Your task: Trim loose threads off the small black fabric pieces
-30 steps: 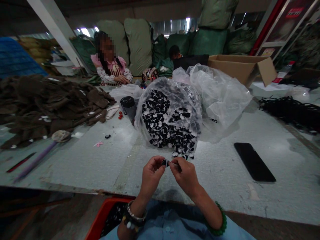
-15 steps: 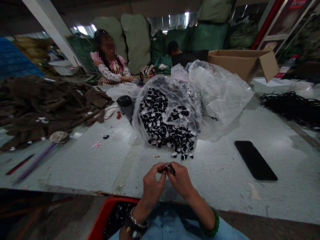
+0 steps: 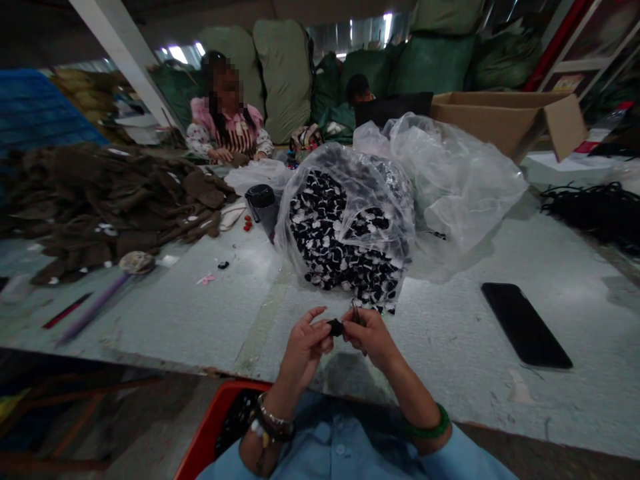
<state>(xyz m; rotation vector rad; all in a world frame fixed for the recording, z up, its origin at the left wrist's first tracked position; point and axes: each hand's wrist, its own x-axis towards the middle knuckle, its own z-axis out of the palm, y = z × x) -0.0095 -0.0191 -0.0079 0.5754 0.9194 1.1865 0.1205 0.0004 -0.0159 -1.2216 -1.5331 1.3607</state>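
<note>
green sacks stand behind our pale worktable. our left hand pinches a small black piece, finger and thumb closed; our right hand, closed round a thin dark tool, seems to touch the piece's right edge. we see the piece directly between both hands, nearer us than the clear bag, its long axis seemingly crosswise.
</note>
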